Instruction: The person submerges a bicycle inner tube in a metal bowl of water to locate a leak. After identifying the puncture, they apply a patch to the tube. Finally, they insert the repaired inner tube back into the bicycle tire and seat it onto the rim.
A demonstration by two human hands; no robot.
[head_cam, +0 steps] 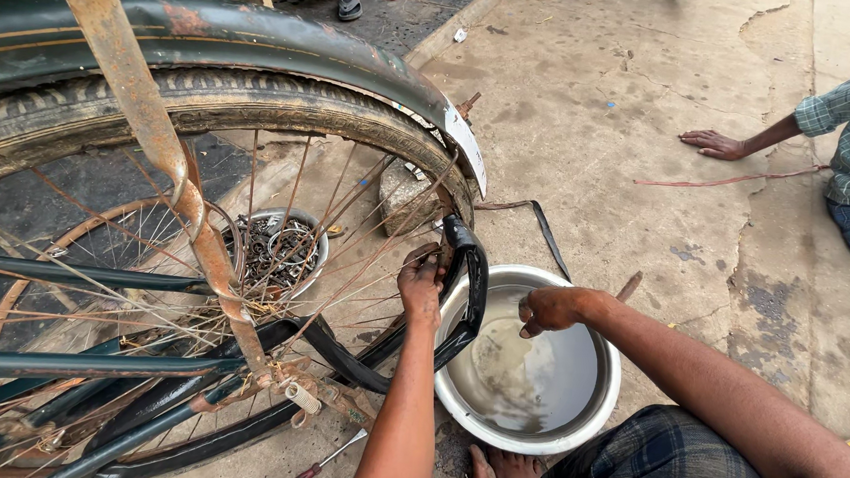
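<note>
Gripping a loop of black inner tube (pixel 468 299), the person's left hand (pixel 421 285) is closed around the rubber where it emerges from the bicycle wheel (pixel 208 121), fingers curled over the tube close against the rim and spokes. The tube bulges out just to the right of this hand and arcs down over the near edge of a metal basin (pixel 590 413), then runs back under the wheel below the hand.

The right hand (pixel 549 309) is held just right of the tube loop, directly above the basin, fingers bent into a loose fist; whether it pinches anything cannot be told. The two hands sit near each other, with the tube between them. The basin holds murky water and stands on the concrete directly below the right hand.

Beyond the left hand, seen through the spokes, a smaller metal bowl (pixel 320 238) holds small metal parts. A rusty stay (pixel 150 128) crosses the wheel well left of that hand, under a dark green mudguard (pixel 261 41). A screwdriver (pixel 321 464) lies on the ground below the left forearm. Far right of the right hand, another person's hand (pixel 711 143) rests flat on the concrete beside a thin red cord (pixel 729 177).
</note>
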